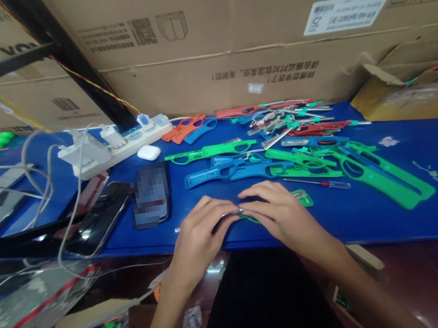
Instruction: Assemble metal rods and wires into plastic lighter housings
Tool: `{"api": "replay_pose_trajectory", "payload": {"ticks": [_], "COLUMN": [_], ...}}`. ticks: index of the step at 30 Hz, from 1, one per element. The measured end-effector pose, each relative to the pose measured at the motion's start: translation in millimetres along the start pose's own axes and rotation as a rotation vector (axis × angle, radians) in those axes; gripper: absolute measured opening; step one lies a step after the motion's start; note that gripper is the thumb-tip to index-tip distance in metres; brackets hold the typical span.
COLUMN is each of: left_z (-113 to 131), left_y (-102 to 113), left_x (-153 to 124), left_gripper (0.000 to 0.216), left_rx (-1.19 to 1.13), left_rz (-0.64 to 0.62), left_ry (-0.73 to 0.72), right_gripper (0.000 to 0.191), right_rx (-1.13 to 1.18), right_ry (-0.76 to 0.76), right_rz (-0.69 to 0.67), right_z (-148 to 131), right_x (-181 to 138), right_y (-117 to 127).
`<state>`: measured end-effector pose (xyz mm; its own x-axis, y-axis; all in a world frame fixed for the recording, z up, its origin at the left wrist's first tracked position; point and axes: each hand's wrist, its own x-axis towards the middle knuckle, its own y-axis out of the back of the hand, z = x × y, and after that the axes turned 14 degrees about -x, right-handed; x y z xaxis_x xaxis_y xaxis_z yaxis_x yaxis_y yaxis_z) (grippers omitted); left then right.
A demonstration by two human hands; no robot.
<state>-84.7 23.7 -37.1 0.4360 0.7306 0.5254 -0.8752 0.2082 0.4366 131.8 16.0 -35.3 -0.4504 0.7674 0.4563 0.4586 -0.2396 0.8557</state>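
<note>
My left hand is closed, its fingertips pinching a thin metal piece near the table's front edge. My right hand meets it there, fingers closed at the other end of the piece. A green plastic casing lies under the right hand, mostly hidden by it. Beyond the hands are blue casing halves with trigger loops, shaped like long-nozzle lighters. A green casing lies behind them. Just past my right hand rests a screwdriver with a clear and red handle.
A blue table carries a pile of lighter parts with metal tubes. Large green casings lie right. Phones, a white earbud case and a power strip with loose cables are left. Cardboard boxes stand behind.
</note>
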Motion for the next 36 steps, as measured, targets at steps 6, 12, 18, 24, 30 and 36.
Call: {"api": "replay_pose_trajectory", "payload": {"ticks": [6, 12, 18, 24, 30, 36], "left_z": [1, 1, 2, -1, 0, 2], "left_y": [0, 1, 1, 2, 3, 5], "left_x": [-3, -3, -3, -2, 0, 2], "left_gripper": [0.012, 0.012, 0.013, 0.020, 0.019, 0.021], "left_rx": [0.055, 0.075, 0.099, 0.168, 0.203, 0.216], "left_rz": [-0.043, -0.051, -0.075, -0.128, -0.151, -0.179], "left_ry": [0.018, 0.020, 0.006, -0.026, 0.003, 0.018], "right_gripper": [0.023, 0.032, 0.029, 0.031, 0.029, 0.023], "right_rx": [-0.023, -0.059, -0.087, -0.052, -0.063, -0.044], "right_ry": [0.009, 0.045, 0.039, 0.011, 0.001, -0.035], "right_rz": [-0.019, -0.086, -0.071, -0.092, -0.092, -0.029], "right_z": [-1, 12, 24, 21, 20, 20], "right_x": [-2, -16, -20, -18, -20, -20], "right_y": [5, 25, 21, 19, 17, 19]}}
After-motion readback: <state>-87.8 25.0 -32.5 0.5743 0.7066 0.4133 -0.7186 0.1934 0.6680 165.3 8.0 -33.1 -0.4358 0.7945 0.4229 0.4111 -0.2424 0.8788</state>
